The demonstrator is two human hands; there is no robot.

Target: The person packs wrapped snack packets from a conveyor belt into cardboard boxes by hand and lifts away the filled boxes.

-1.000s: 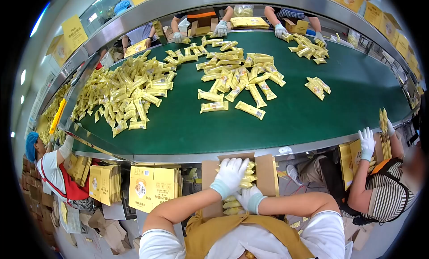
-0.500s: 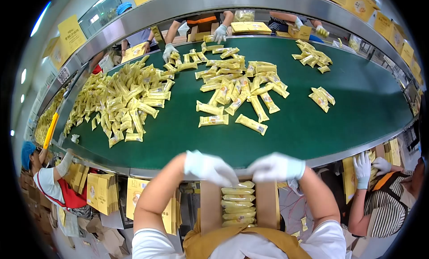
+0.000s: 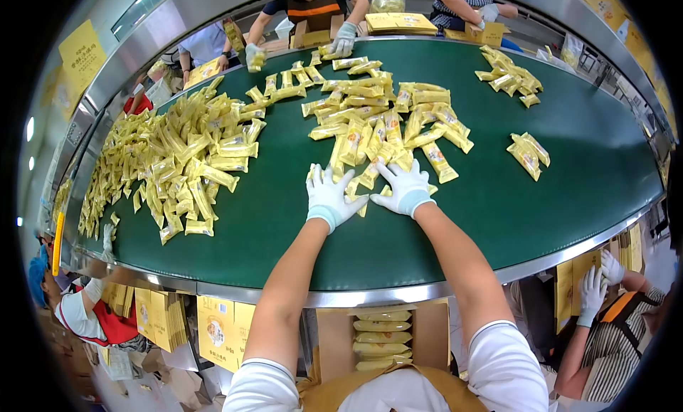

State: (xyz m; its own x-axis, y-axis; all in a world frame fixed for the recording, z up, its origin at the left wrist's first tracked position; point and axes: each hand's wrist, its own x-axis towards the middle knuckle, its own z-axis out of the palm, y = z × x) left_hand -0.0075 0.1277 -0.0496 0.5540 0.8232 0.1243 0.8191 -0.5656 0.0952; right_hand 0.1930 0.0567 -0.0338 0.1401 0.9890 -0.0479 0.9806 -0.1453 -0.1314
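Hands [image 3: 331,197] [image 3: 407,188]: two, touching packets [image 3: 369,175]; nearest carton [image 3: 337,344]: one

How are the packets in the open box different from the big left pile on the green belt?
The boxed packets lie in a neat row, while the big left pile is jumbled. The boxed packets showing are few, but the big left pile has loads. Both are yellow.

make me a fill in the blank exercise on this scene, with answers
The white-gloved left hand and white-gloved right hand reach over yellow plastic packets on the smooth ____ conveyor belt.
The isolated pair of packets lies nearer the ____ hand.
The open brown cardboard box sits at the belt's ____ (near or far) side.
Missing words: green; right; near.
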